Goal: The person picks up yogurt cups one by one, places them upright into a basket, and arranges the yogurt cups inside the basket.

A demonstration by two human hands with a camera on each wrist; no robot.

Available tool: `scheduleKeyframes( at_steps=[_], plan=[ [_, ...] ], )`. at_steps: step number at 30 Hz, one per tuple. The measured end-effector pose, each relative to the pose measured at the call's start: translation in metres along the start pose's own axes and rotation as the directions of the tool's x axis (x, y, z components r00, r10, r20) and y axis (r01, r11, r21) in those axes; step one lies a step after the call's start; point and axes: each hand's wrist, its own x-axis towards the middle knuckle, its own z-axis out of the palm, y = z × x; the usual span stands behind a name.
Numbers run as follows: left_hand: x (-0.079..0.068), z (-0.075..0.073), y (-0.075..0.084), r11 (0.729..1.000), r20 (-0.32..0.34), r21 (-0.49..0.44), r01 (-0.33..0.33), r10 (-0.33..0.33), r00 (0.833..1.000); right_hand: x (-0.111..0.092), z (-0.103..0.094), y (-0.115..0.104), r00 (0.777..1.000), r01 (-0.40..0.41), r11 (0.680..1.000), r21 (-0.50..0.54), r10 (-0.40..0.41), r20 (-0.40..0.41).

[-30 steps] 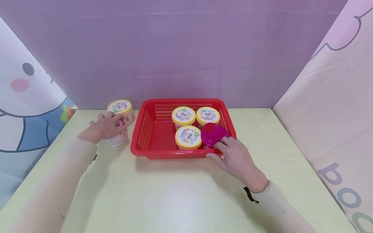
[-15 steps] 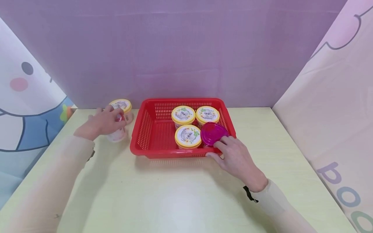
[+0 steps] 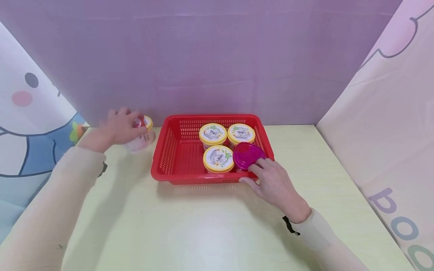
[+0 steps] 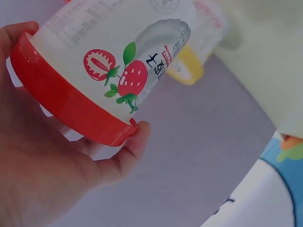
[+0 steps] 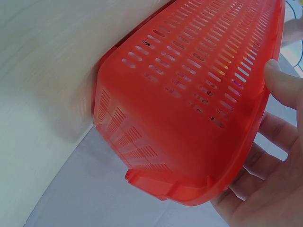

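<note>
My left hand (image 3: 116, 130) grips a strawberry-printed yogurt tub (image 4: 128, 61) by its red lid (image 4: 66, 94). Thumb and fingers curl round the lid's edge, and from the head view the hand covers much of the tub. Right behind it stands a yellow-lidded tub (image 3: 150, 133), partly hidden. My right hand (image 3: 274, 184) holds the front right rim of the red basket (image 3: 184, 158), thumb outside and fingers over the edge. Inside the basket's right half are three yellow-lidded tubs (image 3: 218, 159) and one with a magenta lid (image 3: 248, 155), close by the right fingers.
The basket stands on a pale wooden table (image 3: 203, 226), near the purple back cloth (image 3: 210, 64). Printed cloths hang at the left (image 3: 37, 124) and right (image 3: 383, 131) sides of the table.
My left hand has moved up and slightly left in the head view, carrying the red-lidded tub toward the back. The right hand and basket have stayed put.
</note>
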Motion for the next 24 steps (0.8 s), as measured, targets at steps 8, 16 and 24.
scheduleKeyframes(
  at_steps=[8,16,24],
  plan=[
    [0.003,-0.028,0.011,1.0,-0.023,0.015,-0.012,0.012,1.0,0.0,0.0,0.001,1.0,0.003,1.0,0.005,-0.003,-0.006],
    [0.011,-0.041,0.027,1.0,-0.007,0.029,0.0,0.0,1.0,-0.001,0.0,0.001,1.0,-0.014,1.0,0.003,0.014,0.003],
    [0.02,-0.047,0.048,0.999,0.0,0.034,-0.021,0.021,1.0,-0.001,0.0,0.001,1.0,-0.005,1.0,0.006,0.005,-0.007]
  ],
)
